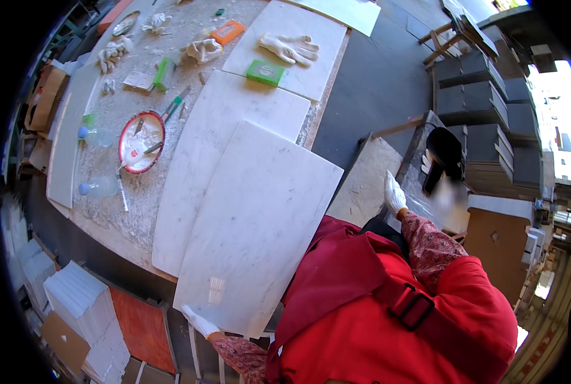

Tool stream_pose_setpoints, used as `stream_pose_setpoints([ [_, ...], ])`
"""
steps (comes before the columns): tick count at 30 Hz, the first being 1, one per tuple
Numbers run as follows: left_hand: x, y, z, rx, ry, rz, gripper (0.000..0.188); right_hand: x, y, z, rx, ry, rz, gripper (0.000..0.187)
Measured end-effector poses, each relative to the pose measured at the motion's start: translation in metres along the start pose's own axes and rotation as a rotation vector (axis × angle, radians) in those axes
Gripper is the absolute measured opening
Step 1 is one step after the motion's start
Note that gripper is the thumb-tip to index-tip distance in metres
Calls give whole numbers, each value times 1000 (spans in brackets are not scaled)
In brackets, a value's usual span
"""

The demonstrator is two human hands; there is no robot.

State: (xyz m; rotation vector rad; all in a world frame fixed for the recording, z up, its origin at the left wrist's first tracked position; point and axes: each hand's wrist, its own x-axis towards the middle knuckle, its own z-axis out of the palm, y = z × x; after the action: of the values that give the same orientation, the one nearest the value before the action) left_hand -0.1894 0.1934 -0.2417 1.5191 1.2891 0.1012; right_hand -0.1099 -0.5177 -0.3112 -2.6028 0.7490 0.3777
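A white marble slab (253, 211) lies on top of another pale slab (189, 185), its near end reaching past the table edge. At its near left corner, my left hand (200, 323), in a white glove, grips the slab's edge; part of the fingers is hard to make out. My right hand (394, 194), also gloved in white, is off to the right, apart from the slab. Its fingers are stretched out and hold nothing. A pale board (369, 179) lies beside that hand.
On the dusty worktable (128, 221) are a red-rimmed bowl (127, 159) of white paste, plastic bottles (100, 187), a green box (265, 73) and a loose glove (290, 48). A person in a black cap (444, 147) is at the right. Grey tiles (484, 115) stand stacked behind.
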Motion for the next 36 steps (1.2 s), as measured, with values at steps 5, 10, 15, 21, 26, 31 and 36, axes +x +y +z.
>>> stream_pose_setpoints([
  [5, 6, -7, -3, 30, -14, -22, 79, -49, -22, 29, 131, -127, -24, 62],
  [10, -13, 15, 11, 78, 55, -74, 80, -79, -154, 31, 747, -343, 371, 66],
  [15, -5, 11, 9, 64, 67, -141, 80, -97, -210, 67, 1287, -296, 550, 74],
  [21, -1, 11, -1, 124, 18, -150, 80, -102, -249, 79, 1392, -113, 731, 74],
  [26, 1, 34, 8, 440, 179, 35, 81, -100, -278, 78, 1273, 110, 849, 75],
  [31, 36, 47, 5, 1071, 315, 624, 76, -98, -299, 81, 1200, 198, 913, 76],
  [36, 65, 54, 26, 1080, 30, 981, 68, -97, -296, 88, 1197, 202, 887, 75],
])
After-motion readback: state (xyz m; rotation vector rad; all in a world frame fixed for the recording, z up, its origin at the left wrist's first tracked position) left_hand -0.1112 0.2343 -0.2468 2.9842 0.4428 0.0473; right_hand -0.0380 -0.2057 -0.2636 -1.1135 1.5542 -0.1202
